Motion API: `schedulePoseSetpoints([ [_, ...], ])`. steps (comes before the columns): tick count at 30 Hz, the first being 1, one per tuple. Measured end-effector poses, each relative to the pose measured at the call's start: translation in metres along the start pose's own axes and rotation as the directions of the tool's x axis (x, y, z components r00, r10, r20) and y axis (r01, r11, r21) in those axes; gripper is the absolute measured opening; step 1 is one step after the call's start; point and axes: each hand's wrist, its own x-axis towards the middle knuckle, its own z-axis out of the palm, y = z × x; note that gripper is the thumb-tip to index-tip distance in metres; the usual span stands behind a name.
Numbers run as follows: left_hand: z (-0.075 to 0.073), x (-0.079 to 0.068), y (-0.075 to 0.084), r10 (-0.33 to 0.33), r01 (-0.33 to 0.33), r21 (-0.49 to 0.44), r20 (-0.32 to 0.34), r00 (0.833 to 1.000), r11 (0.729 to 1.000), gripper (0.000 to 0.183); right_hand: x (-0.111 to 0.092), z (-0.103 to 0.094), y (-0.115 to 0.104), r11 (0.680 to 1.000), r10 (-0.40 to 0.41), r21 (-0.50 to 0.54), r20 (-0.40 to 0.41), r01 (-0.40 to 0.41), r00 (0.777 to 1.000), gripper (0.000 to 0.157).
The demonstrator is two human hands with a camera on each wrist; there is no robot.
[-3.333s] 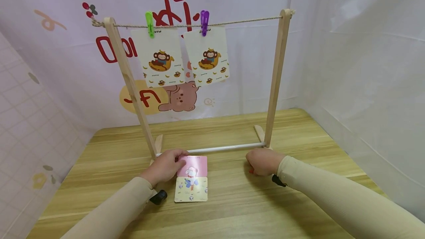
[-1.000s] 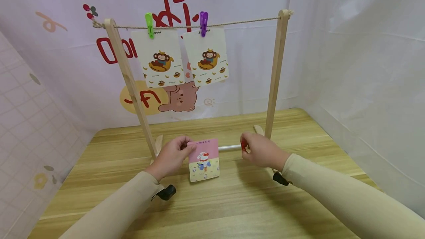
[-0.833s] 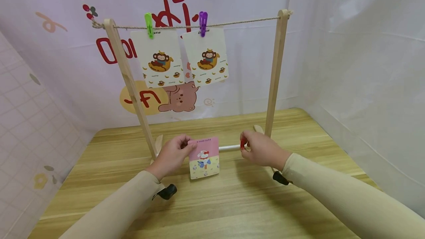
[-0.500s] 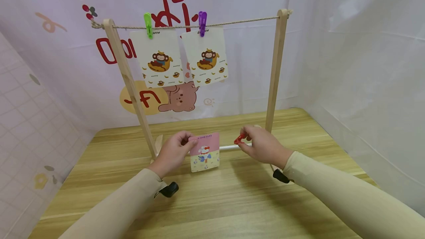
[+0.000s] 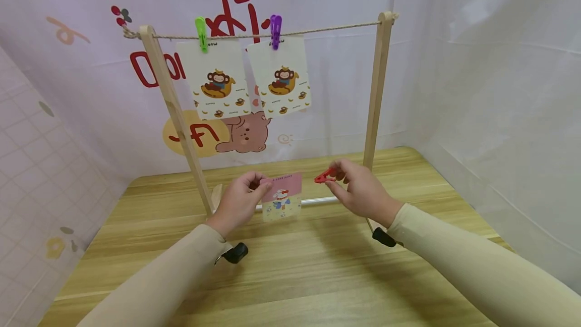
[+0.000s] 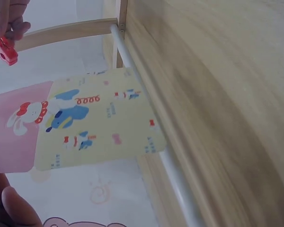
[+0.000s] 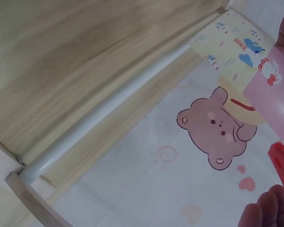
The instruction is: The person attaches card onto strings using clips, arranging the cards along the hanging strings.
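In the head view my left hand pinches the upper left edge of a pink and yellow card with a white rabbit printed on it. The card hangs upright above the table, in front of the white bar. My right hand pinches a red clothespin by its handles, its tip pointing left, apart from the card. The left wrist view shows the card at close range, with the clothespin at the upper left. In the right wrist view the clothespin is partly cut off by the frame's edge.
Above, a rope runs between two wooden posts. Two monkey cards hang from it, one by a green clothespin, the other by a purple clothespin. A white bar joins the posts low over the wooden table.
My left hand has lifted the card off the table and tilted it upright. My right hand has risen with the red clothespin, which now shows clearly. Both hands are farther forward.
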Motion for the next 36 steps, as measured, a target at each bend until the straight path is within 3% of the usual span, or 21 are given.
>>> schedulePoseSetpoints([
  [7,0.000,0.003,0.011,0.020,-0.019,0.032,-0.024,1.000,0.999,0.014,0.003,-0.002,-0.004,0.997,-0.036,0.063,-0.076,0.040,0.996,0.026],
  [21,0.004,0.012,0.020,0.085,-0.085,0.013,-0.045,0.995,0.996,0.012,0.007,-0.004,-0.007,0.997,-0.046,0.050,-0.118,0.053,0.992,0.027],
  [36,0.012,0.028,0.047,0.184,-0.183,0.023,-0.091,0.979,0.983,0.012,0.018,-0.016,-0.010,0.995,-0.085,0.036,-0.210,0.095,0.974,0.021],
])
